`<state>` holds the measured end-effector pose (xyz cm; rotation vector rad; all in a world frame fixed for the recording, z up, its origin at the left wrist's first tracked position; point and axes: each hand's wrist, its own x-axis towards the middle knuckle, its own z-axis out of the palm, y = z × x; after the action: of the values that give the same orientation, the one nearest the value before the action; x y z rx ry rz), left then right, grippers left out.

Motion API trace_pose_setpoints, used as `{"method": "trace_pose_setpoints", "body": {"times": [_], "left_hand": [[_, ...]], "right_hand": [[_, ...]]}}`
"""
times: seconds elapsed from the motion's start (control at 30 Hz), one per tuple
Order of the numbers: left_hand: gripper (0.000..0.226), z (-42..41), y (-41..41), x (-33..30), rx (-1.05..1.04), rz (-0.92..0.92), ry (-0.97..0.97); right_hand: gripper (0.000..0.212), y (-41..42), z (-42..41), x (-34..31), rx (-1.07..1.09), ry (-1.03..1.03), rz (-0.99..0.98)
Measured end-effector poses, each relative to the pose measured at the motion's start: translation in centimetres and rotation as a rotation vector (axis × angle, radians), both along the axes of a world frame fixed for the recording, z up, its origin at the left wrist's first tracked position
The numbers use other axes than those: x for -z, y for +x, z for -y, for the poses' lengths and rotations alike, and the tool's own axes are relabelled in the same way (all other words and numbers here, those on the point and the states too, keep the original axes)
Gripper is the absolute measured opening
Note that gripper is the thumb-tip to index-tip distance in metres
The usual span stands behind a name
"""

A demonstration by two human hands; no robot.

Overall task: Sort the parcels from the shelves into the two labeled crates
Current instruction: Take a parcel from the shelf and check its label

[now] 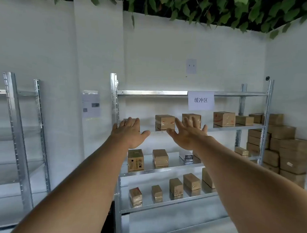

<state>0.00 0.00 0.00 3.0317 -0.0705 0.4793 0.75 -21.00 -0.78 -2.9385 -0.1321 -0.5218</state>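
Note:
Several brown cardboard parcels stand on a metal shelf rack [113, 101] in front of me. On the upper shelf a parcel [164, 121] sits between my two raised hands, and another parcel [194, 117] is partly behind my right hand. My left hand [131, 133] is stretched out with fingers straight, covering a parcel at the shelf's left end. My right hand [188, 135] is spread wide and holds nothing. Lower shelves carry more parcels, such as a printed box [135, 160]. No crates are in view.
A paper sign [200, 100] hangs on the rack's top beam. A stack of cardboard boxes [287, 150] fills the corner at the right. A second metal rack [14, 129] stands at the left. Leaves hang from the ceiling.

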Motion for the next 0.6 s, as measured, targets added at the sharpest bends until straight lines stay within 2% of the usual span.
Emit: {"method": "trace_pose_setpoints", "body": {"times": [0.47,0.6], "left_hand": [[0.072,-3.6,4.6,0.3,0.021,-0.001,0.039],[0.076,-5.4,7.6,0.9,-0.004,-0.024,0.068]], "right_hand": [[0.069,5.5,-4.1,0.4,0.021,-0.054,-0.012],[0.071,8.1,-5.9,1.0,0.011,-0.054,-0.015]]}}
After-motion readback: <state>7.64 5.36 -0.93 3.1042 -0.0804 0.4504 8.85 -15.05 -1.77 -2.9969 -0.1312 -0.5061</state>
